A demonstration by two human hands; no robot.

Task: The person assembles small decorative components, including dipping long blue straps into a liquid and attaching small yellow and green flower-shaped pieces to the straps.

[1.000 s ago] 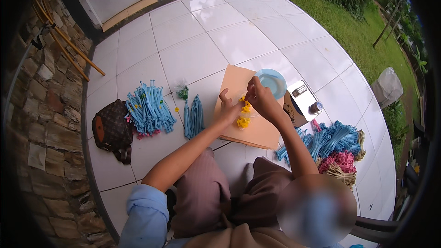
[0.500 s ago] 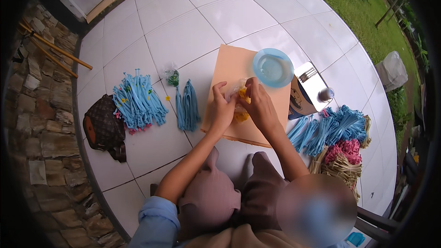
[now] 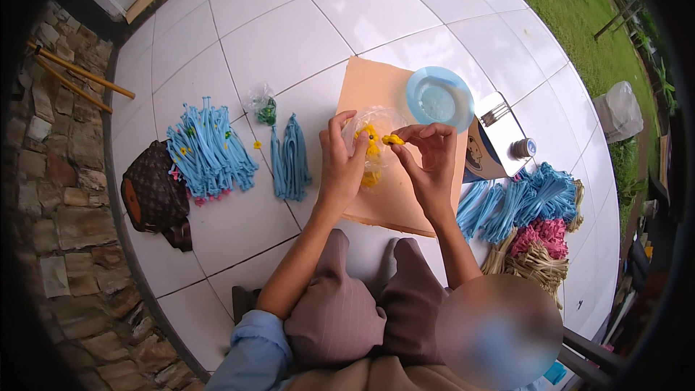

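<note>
My left hand (image 3: 345, 156) is closed on a clear plastic bag (image 3: 378, 117) that holds several small yellow flowers (image 3: 371, 152). Just right of the bag, my right hand (image 3: 432, 163) pinches a yellow flower (image 3: 393, 140) between thumb and fingertips; whether it is one piece or more is hard to tell. Both hands are over a peach-coloured board (image 3: 362, 80) lying on the tiles. Beyond my right hand, a round light-blue dish (image 3: 414, 94) rests on the board's far right corner.
To the left lie light-blue strips (image 3: 210, 156), a brown bag (image 3: 153, 192), two blue bundles (image 3: 293, 159) and a plastic bag with green pieces (image 3: 264, 108). On the right stand a box with a metallic top (image 3: 499, 130), blue bundles (image 3: 546, 192), pink bundles (image 3: 543, 239) and beige bundles (image 3: 539, 268).
My right hand has drawn away from the plastic bag to the right, with a yellow flower now visible in its fingertips. The bag shows more openly by my left hand. The view has shifted slightly.
</note>
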